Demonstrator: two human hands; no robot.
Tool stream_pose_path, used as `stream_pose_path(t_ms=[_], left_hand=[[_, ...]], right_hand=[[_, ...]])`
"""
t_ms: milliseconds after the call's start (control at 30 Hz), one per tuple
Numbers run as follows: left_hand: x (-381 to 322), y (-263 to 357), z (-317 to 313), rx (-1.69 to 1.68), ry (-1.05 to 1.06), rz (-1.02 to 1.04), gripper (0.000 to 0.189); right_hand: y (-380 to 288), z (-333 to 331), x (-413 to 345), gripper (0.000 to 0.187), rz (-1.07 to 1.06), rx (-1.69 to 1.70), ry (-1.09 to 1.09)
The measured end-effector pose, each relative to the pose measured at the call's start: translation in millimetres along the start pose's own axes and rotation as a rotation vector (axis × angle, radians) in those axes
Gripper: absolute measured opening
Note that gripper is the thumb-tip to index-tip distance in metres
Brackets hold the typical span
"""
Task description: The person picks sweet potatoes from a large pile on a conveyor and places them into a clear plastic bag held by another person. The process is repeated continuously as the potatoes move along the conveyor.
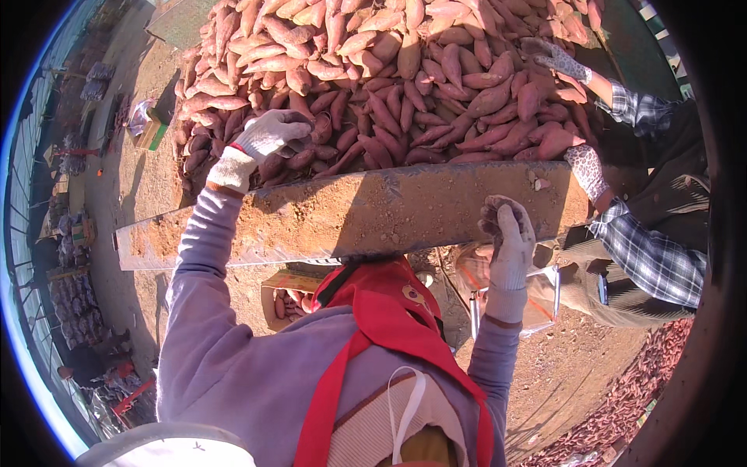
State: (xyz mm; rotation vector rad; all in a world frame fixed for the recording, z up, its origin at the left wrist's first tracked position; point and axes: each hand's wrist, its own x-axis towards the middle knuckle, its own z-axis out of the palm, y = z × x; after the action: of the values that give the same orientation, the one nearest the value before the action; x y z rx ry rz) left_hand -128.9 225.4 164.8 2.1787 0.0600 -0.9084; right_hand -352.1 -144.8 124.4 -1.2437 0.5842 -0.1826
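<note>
A large heap of reddish sweet potatoes point(379, 111) lies behind a soil-covered ledge point(373, 204). My left hand point(271, 137), in a white knitted glove with a dirty palm, is over the heap's near left edge. Its fingers are curled, and whether they hold anything is hidden. My right hand point(508, 225), gloved the same way, is raised above the right part of the ledge. Its fingers are bent and apart, with nothing seen in them.
At the right, a co-worker's patterned gloves point(586, 172) touch the heap. A cardboard box point(295, 280) of sweet potatoes stands below the ledge, and a clear plastic bag point(525, 286) hangs on a metal frame. More sweet potatoes point(630, 385) cover the ground at lower right.
</note>
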Motion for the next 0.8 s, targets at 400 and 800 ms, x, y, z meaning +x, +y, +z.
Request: stream_pose_path(t_ms=[400,800], left_hand=[[235.5,-120.2,51.5,-0.043,0.194,-0.482,0.062],[101.4,-28.4,26.4,-0.835,-0.584,0.233,0.086]], right_hand=[[2.9,129.0,96.5,0.023,0.221,-0.128,0.018],[25.0,181.4,116.1,0.058,0.482,0.107,-0.324]])
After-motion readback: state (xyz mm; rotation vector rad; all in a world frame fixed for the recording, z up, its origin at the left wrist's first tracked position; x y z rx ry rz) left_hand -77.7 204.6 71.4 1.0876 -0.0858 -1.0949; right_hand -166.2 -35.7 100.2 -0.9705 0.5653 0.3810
